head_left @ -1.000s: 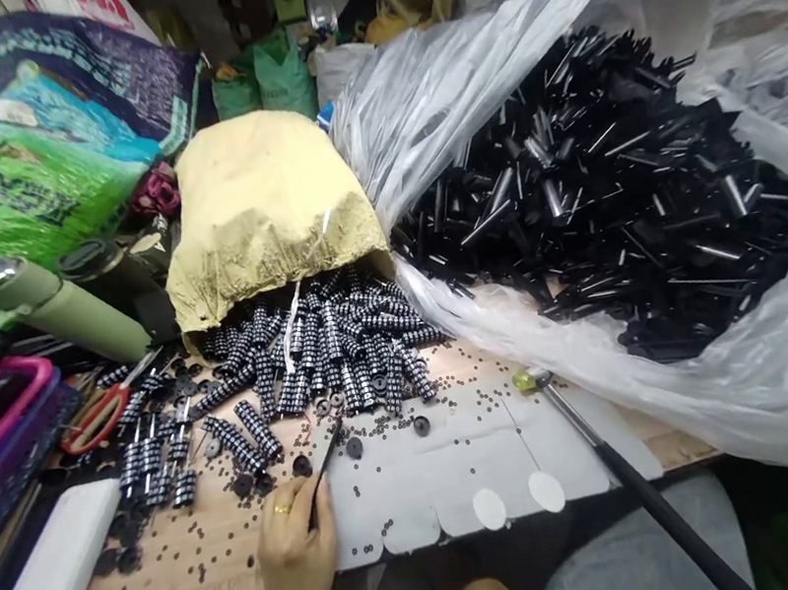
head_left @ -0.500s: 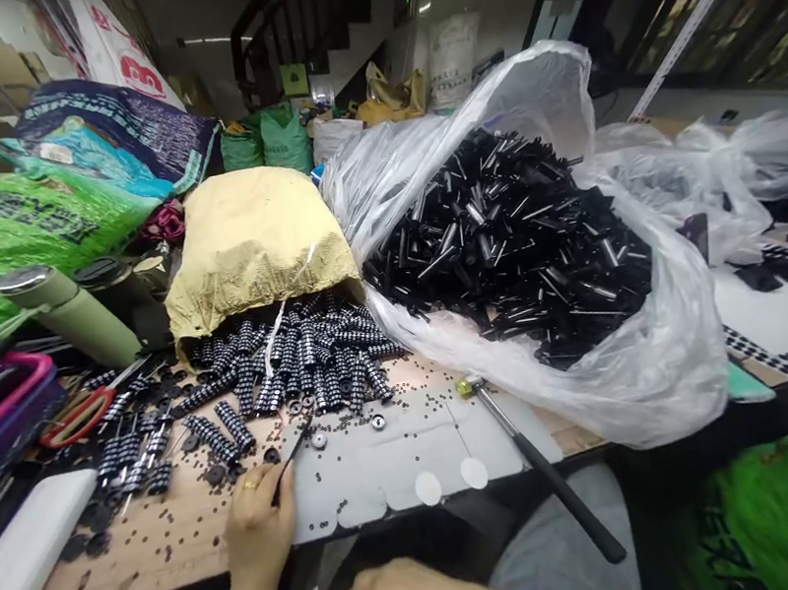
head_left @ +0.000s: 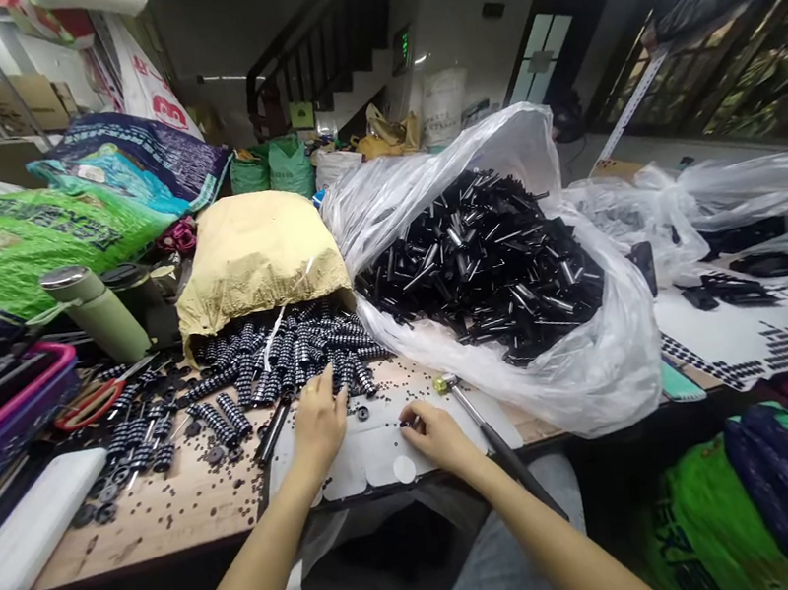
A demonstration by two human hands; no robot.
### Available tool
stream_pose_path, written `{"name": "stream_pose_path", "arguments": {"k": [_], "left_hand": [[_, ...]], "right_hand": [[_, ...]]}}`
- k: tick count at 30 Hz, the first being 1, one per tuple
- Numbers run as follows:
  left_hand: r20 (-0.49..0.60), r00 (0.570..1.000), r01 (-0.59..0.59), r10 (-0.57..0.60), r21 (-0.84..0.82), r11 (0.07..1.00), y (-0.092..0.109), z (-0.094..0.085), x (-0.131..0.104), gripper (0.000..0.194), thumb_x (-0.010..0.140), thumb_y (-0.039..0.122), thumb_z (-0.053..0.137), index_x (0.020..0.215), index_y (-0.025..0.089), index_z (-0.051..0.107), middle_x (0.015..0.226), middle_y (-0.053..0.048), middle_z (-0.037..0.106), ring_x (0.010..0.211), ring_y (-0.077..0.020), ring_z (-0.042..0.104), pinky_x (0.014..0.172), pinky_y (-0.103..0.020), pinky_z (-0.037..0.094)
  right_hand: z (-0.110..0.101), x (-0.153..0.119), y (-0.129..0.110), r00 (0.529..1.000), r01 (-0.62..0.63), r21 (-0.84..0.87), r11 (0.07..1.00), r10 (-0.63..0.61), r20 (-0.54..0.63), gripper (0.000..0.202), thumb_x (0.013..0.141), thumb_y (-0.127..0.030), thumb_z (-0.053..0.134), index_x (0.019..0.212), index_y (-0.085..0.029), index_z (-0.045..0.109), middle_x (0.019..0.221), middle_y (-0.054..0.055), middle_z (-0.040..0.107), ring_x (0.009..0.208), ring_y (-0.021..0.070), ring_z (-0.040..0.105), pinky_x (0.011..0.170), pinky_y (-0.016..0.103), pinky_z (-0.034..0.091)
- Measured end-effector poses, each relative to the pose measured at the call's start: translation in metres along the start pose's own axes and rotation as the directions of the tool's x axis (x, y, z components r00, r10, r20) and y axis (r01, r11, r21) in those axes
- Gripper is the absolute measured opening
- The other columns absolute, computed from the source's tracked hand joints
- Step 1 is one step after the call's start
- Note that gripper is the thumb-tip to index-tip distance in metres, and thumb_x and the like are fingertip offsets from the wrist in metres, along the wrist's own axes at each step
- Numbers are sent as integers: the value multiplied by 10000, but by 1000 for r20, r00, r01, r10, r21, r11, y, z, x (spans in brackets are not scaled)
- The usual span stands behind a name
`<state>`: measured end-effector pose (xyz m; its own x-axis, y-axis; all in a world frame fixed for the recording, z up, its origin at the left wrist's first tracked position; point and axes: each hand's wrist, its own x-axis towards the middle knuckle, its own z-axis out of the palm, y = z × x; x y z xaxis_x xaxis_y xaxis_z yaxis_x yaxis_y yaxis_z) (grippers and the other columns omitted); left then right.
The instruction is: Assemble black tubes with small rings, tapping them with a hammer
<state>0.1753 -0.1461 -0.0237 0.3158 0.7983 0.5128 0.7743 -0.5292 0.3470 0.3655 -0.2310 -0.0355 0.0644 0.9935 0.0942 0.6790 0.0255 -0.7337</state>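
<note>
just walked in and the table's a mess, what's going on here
A person sits at a wooden table with both hands on a white sheet at its front edge. The left hand rests by the black ribbed parts spilling from a yellow sack. The right hand pinches something small and dark, too small to identify. A hammer lies beside it, and a clear bag of black tubes sits behind.

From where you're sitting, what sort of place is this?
Probably a small home workshop doing piecework assembly. A clear plastic bag bulges with black tubes, a yellow sack spills stacked ring parts over the wooden bench, and a staircase rises behind.
</note>
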Motion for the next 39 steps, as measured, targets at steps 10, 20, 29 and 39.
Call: {"name": "stream_pose_path", "arguments": {"k": [10, 20, 29, 39], "left_hand": [[138, 990, -28, 31, -27, 999, 4, 31, 34, 331, 829, 94, 324, 1104, 142, 503, 949, -102, 507, 743, -160, 549, 673, -279, 448], [103, 994, 53, -36, -168, 984, 38, 14, -25, 352, 879, 267, 320, 1170, 113, 444, 1048, -143, 514, 985, -235, 505, 816, -362, 432], [456, 890, 10, 2, -26, 1000, 71, 14, -40, 487, 813, 155, 392, 1291, 98, 317, 1037, -172, 512, 923, -267, 543, 747, -380, 447], [336, 941, 117, 41, -438, 891, 55, -2, -42, 266, 857, 315, 387, 1069, 202, 500, 1001, -63, 594, 925, -185, 564, 792, -315, 450]], "right_hand": [[6, -17, -3, 982, 17, 119, 993, 6, -190, 174, 734, -223, 516, 898, -186, 558, 787, 17, 601, 650, 126, 547, 614, 248, 454], [41, 6, -24, 933, -39, 240, 970, 121, -338, 135, 737, -231, 501, 844, -199, 578, 880, 50, 570, 833, 187, 523, 799, 341, 401], [36, 14, -1, 913, -94, 571, 816, 299, -277, 248, 737, -384, 539, 869, -179, 494, 720, 1, 572, 585, 115, 549, 535, 242, 479], [26, -3, -7, 932, -117, 684, 720, 317, -174, 246, 630, -294, 651, 804, -159, 542, 715, 20, 621, 649, 137, 608, 616, 270, 518]]}}
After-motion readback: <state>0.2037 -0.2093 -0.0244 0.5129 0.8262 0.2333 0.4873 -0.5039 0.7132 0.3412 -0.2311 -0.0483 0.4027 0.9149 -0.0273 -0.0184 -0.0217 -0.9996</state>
